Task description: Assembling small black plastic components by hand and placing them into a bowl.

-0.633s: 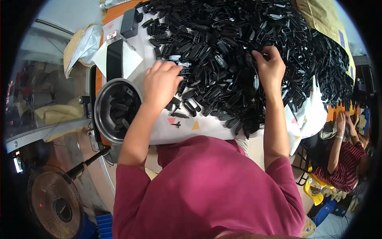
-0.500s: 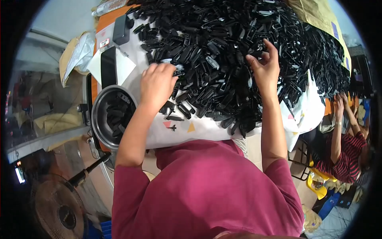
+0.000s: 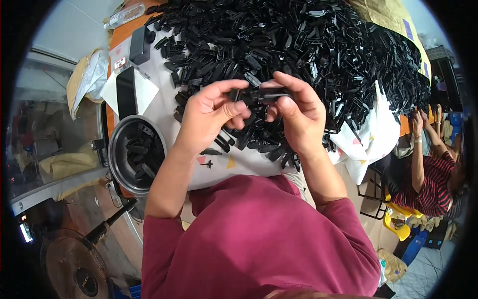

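Above the near side of a large heap of black plastic parts (image 3: 279,45), my two hands are raised close together. Thumb and fingers of my left hand (image 3: 201,119) pinch a small black plastic piece (image 3: 235,95). My right hand (image 3: 304,117) grips a longer black plastic part (image 3: 271,93) between thumb and fingers. The two pieces meet or nearly meet end to end; whether they are joined I cannot tell. A steel bowl (image 3: 113,162) with more black parts inside stands left of my left forearm. One tiny dark piece (image 3: 208,164) lies on the white cover near me.
Left of the heap are a black phone-like slab (image 3: 126,92) on white paper, a dark box (image 3: 140,46) and a clear bottle (image 3: 124,17). White plastic (image 3: 373,134) hangs at the right edge. Another person (image 3: 423,182) works far right. A fan (image 3: 74,264) stands lower left.
Both hands have left the heap and come together in front of me, now with black pieces held between them. The view has shifted slightly.
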{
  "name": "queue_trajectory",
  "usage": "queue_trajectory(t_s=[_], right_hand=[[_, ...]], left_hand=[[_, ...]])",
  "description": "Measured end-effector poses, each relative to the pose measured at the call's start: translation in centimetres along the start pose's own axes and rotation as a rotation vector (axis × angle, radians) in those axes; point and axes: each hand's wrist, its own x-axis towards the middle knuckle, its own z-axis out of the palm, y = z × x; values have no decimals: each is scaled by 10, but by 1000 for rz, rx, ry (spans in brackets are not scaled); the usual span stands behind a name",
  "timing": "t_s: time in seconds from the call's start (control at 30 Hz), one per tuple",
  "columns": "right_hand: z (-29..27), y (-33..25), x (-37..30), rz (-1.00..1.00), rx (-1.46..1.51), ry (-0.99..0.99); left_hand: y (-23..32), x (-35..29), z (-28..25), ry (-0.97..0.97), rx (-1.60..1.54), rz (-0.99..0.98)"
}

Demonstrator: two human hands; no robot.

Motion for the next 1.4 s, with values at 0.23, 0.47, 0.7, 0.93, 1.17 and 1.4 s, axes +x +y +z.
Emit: queue_trajectory(t_s=[0.23,0.47,0.7,0.93,1.17,1.4], right_hand=[[-4,-11,5,-439,-767,-194],[-1,-22,2,-512,-1023,-156],[0,-20,-9,-449,-1104,-146],[-5,-11,-13,-329,-1078,-128],[-1,7,-23,-668,-1249,44],[10,7,-36,94,-716,36]], left_hand=[[-4,3,10,81,413,409],[13,-3,13,101,712,472],[-7,-1,13,57,634,369],[-26,0,9,177,634,398],[-48,3,36,158,-2,292],[-60,-21,14,170,-371,90]])
